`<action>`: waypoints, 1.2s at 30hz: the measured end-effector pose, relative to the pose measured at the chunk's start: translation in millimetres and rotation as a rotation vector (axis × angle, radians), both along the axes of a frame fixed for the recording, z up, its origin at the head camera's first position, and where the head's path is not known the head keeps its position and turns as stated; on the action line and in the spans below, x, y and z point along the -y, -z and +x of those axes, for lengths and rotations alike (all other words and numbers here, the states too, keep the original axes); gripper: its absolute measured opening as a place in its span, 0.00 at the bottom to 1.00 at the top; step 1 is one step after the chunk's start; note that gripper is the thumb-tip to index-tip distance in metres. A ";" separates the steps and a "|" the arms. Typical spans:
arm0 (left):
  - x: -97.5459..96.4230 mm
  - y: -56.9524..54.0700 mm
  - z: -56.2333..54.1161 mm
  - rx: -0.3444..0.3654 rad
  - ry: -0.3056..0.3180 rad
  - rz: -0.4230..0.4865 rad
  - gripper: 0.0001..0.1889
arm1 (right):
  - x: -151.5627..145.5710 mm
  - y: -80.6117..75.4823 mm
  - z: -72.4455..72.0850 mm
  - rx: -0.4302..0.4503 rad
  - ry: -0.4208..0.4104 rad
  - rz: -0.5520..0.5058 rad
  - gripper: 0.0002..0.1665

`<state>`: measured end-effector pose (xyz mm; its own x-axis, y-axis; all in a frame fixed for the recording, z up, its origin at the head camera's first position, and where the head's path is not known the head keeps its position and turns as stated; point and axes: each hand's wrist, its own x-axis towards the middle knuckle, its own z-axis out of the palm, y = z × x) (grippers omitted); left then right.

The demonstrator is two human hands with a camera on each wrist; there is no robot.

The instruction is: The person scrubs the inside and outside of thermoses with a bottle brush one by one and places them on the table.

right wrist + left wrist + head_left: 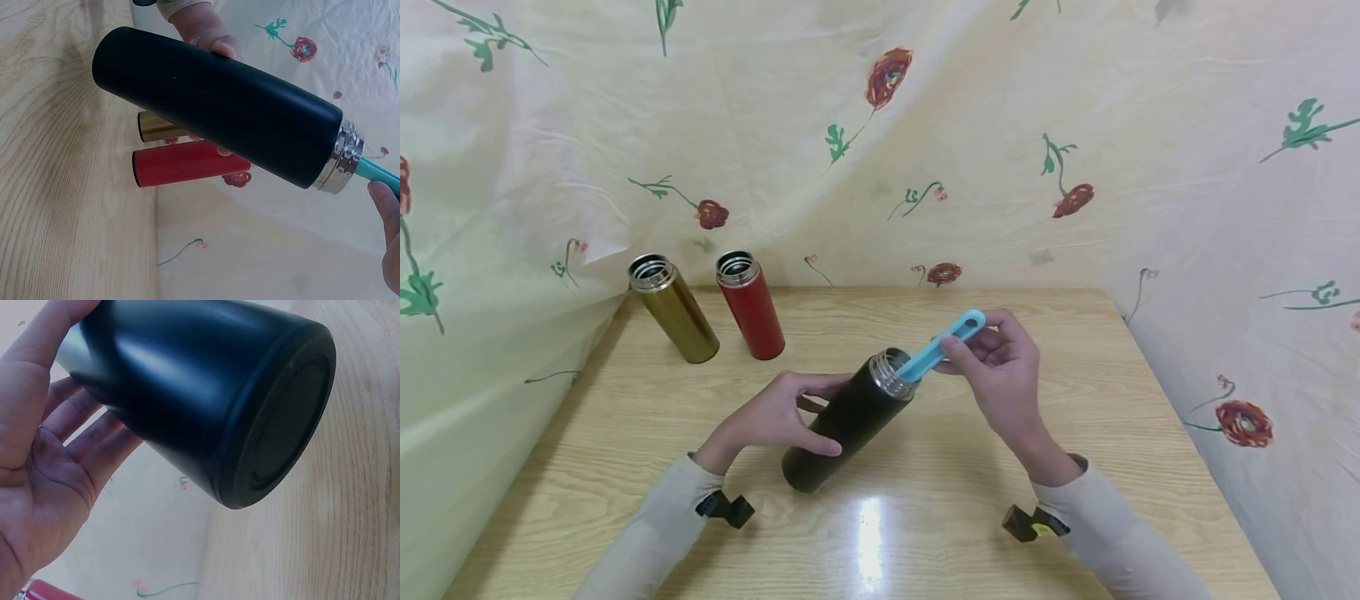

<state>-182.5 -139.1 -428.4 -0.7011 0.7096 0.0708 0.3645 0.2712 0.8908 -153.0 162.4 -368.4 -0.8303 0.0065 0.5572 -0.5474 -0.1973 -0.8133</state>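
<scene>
A black vacuum flask [853, 421] is tilted, its lidless steel neck [886, 375] up and to the right. My left hand [775, 412] grips its body, thumb on the near side and fingers behind. In the left wrist view the base of the flask [284, 422] faces down and right, over the wooden table. My right hand [1003, 375] pinches a light blue handle [942, 346] with a hole at its top end. The handle slants into the flask's mouth; its lower end is hidden inside.
Two more lidless flasks, one gold [677, 312] and one red [752, 308], stand at the back left of the wooden table [625, 492]. Cloth with printed flowers [760, 108] hangs behind the table and along its sides.
</scene>
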 end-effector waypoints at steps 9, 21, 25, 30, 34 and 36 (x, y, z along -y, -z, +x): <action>-1.1 -1.1 0.2 -0.014 -0.005 -0.022 0.44 | 1.5 -0.7 2.5 -0.003 0.039 0.015 0.13; -1.7 -1.2 -0.5 -0.001 -0.001 -0.025 0.44 | -2.3 -3.1 2.2 0.024 0.107 -0.014 0.13; -0.8 -0.6 -0.2 0.004 0.000 -0.024 0.44 | -4.8 -5.4 1.8 0.020 0.120 -0.007 0.12; 0.8 1.0 -0.1 -0.007 0.011 -0.019 0.44 | -7.7 -8.8 1.0 0.014 0.123 -0.011 0.12; 1.5 1.7 0.0 -0.007 0.018 -0.023 0.44 | -10.2 -12.0 0.7 0.005 0.129 -0.011 0.12; 1.8 2.2 0.0 -0.006 0.018 -0.029 0.44 | -11.4 -13.6 0.7 -0.002 0.129 -0.016 0.12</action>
